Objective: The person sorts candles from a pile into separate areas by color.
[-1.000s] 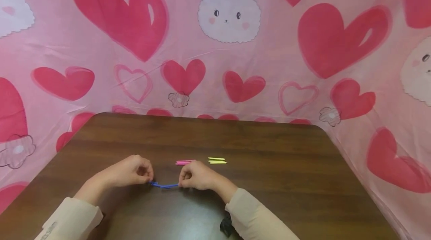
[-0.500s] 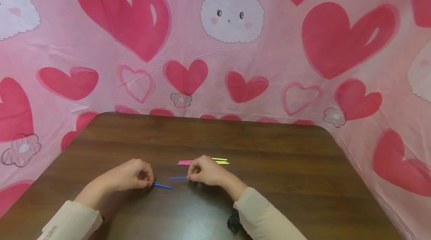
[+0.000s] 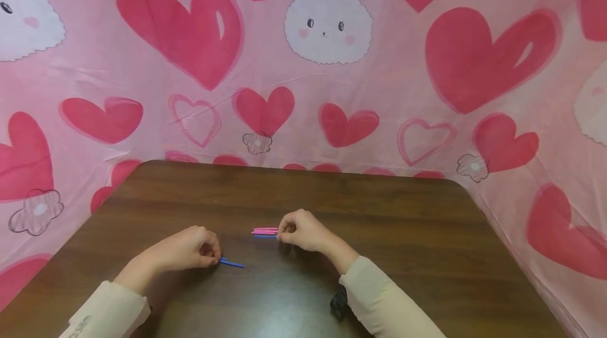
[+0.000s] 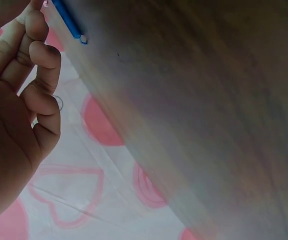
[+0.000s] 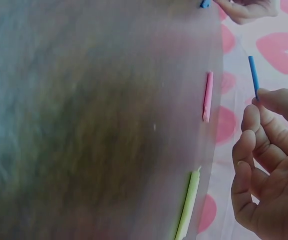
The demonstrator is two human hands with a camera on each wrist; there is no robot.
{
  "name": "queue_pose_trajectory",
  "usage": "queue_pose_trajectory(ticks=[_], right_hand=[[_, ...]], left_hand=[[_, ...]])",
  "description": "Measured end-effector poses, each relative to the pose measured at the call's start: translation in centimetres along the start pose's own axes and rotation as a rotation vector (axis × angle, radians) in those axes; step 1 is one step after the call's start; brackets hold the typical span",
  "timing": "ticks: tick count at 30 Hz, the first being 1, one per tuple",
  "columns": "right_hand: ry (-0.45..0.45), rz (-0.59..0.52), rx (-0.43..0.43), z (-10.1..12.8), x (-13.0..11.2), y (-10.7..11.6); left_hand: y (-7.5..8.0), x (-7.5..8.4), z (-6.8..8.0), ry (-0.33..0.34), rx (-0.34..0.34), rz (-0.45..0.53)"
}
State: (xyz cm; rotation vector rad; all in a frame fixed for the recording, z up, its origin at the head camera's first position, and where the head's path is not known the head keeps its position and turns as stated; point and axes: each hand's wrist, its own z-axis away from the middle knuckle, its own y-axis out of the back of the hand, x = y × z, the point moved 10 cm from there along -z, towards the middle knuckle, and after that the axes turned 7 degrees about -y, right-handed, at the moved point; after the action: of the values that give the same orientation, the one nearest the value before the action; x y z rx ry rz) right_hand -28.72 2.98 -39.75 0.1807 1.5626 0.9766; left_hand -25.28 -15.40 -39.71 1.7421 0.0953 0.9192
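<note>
A dark brown wooden desk (image 3: 379, 211) with rounded corners is seen from above, and behind and around it a pink cloth (image 3: 403, 90) printed with red hearts and white rabbits is hung.

The left hand (image 3: 187, 249) is rested on the desk near its front, with the fingers (image 4: 41, 55) curled inward and narrowly closed. One end of a short blue stick (image 3: 231, 263) is pinched at the fingertips; the rest of it is laid flat on the wood, pointing toward the right hand.

The right hand (image 3: 303, 231) is held farther back, near the middle of the desk. Its fingers (image 5: 263, 130) are curled, and a second blue stick (image 5: 253, 75) is pinched between thumb and forefinger, its free end directed to the left. This stick is held just beside the pink sticks (image 3: 264, 230) lying on the desk; contact between them cannot be told. In the right wrist view a yellow-green stick (image 5: 187, 205) is seen lying in line beyond the pink ones.
</note>
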Motion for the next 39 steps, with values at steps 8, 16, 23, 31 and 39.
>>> queue_pose_trajectory(ticks=[8,16,23,31,39], right_hand=[[0.014,-0.025,0.056,-0.5,0.7,1.8],[-0.01,-0.029,0.104,-1.4,1.9,2.7],[-0.018,-0.021,0.107,-2.0,2.7,2.9],[-0.036,0.009,0.11,-3.3,3.6,3.0],[-0.069,-0.007,0.106,-4.3,4.3,3.1]], left_hand=[[-0.4,-0.3,-0.4,0.021,-0.022,-0.002],[-0.6,-0.8,-0.5,0.048,-0.043,0.02],[-0.7,-0.7,-0.6,0.044,-0.043,0.015],[-0.9,-0.7,-0.5,0.045,-0.038,-0.017],[-1.0,-0.2,-0.6,0.043,-0.045,-0.026]])
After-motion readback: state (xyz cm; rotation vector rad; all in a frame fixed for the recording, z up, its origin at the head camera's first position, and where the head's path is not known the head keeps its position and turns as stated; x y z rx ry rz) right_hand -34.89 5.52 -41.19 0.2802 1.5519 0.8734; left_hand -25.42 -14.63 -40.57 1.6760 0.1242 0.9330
